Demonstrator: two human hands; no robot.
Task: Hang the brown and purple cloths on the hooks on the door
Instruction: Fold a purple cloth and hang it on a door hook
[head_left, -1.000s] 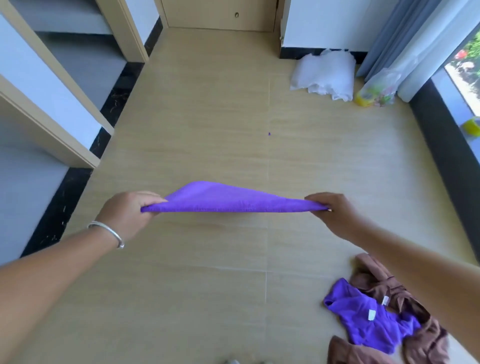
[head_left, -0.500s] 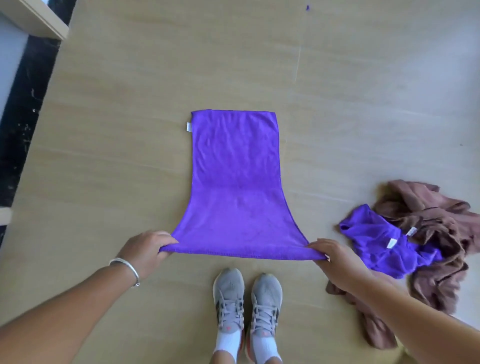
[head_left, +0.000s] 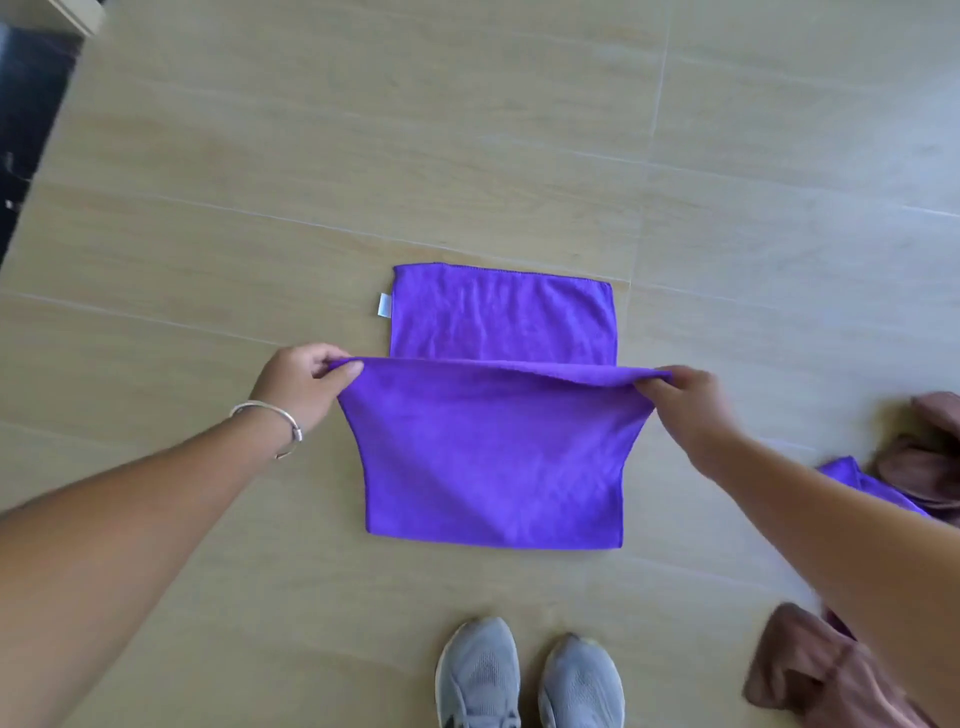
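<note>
A purple cloth (head_left: 493, 452) lies on the tan floor in front of me, with its near half folded over towards the far half. My left hand (head_left: 301, 382) pinches the left corner of the lifted edge. My right hand (head_left: 685, 400) pinches the right corner. A small white tag (head_left: 385, 304) sticks out at the cloth's far left side. At the right edge lie a second purple cloth (head_left: 862, 480) and crumpled brown cloths (head_left: 930, 457), partly hidden behind my right forearm. No door or hooks are in view.
My two grey shoes (head_left: 527, 675) stand just below the cloth. More brown cloth (head_left: 810, 670) lies at the lower right. A dark skirting strip (head_left: 26, 119) runs along the upper left. Bare tan floor (head_left: 467, 130) stretches beyond the cloth.
The cloth went from stretched in the air to laid flat on the floor. Both hands have since carried its near edge forward, folding it over. The view tipped downward.
</note>
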